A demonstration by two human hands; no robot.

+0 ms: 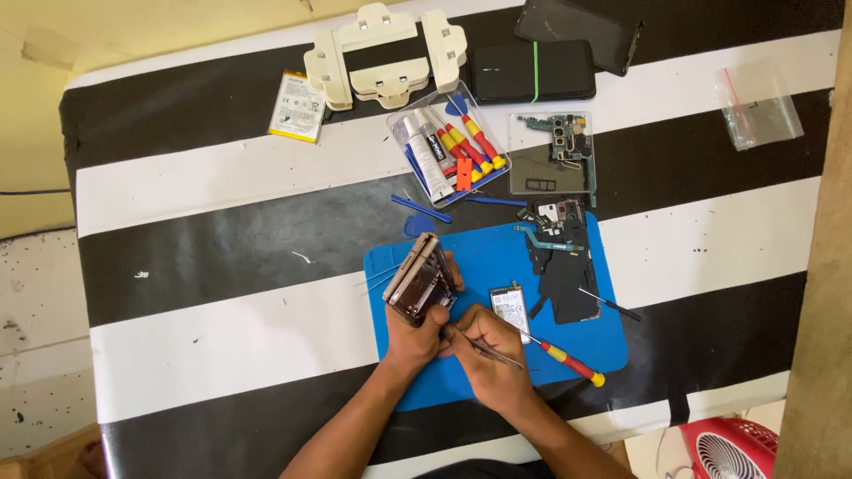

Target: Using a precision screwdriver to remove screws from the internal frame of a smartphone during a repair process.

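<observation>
Holding the opened phone frame (421,282) tilted above the blue mat (497,355), your left hand (415,341) has its grip clamped on the lower edge. Your right hand (488,355) pinches thin metal tweezers (497,355) at its innards. Back cover (568,284), battery (512,308) and boards already lie out; glossy parts, rubbery mat, striped desk (222,337).

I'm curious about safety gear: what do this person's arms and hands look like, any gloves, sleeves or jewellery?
Both forearms are bare, with no sleeves in view. The left hand and right hand wear no gloves. No watch, bracelet or ring shows on wrists or fingers, though small details are hard to make out.
</observation>
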